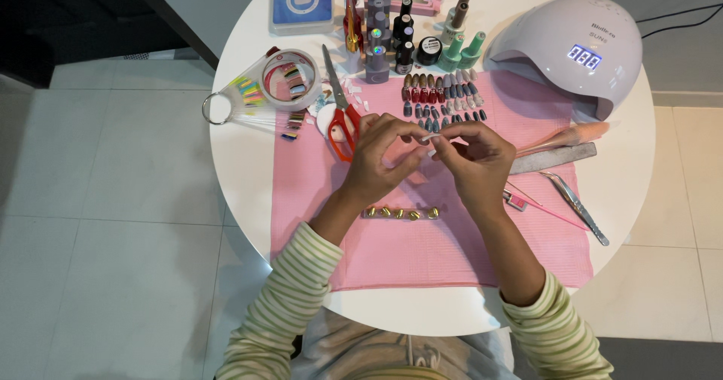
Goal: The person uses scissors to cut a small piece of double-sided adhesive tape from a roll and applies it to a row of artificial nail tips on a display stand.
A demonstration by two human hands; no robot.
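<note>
Fingertips meet over the pink mat point(422, 252), working a small pale false nail point(430, 137).

I see my left hand point(379, 158) and right hand point(474, 158) raised just above the mat, wrists angled inward, both pinching the nail tip between thumb and forefinger. I judge this a fitting or handling step on one tip; the next move calls for a steady, light pinch. Rows of coloured nail tips point(444, 97) lie just beyond, red-handled scissors point(343, 116) to the left, a nail file point(553, 158) to the right.
</note>
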